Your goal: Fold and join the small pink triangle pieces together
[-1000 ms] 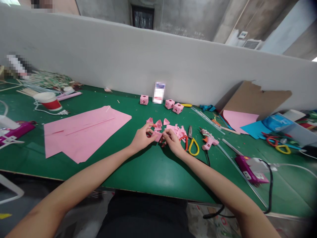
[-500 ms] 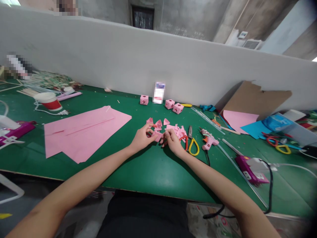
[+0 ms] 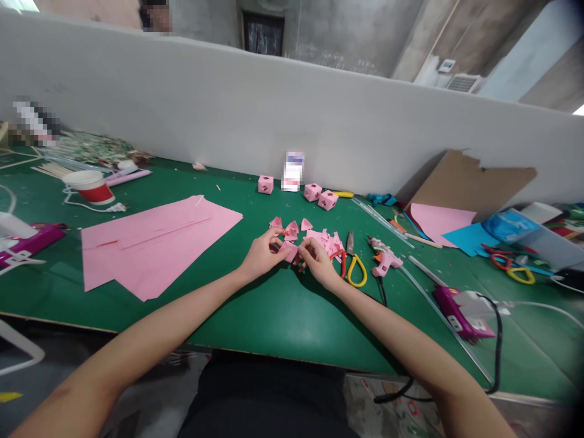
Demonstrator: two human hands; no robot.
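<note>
The left hand (image 3: 261, 252) grips pink paper (image 3: 291, 251); the right hand (image 3: 318, 258) pinches fingers together by its right edge (mid-fold, seemingly; gentle pressure suits).

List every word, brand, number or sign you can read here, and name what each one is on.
None can be read with certainty.
Back wall: faint pale handwriting, too small and blurred.
Upright phone-like panel: pixelated, illegible.
Right-hand purple power strip: pale label marks, too blurred to make out.
Small white wall box: too small to tell whether it bears any text.
</note>
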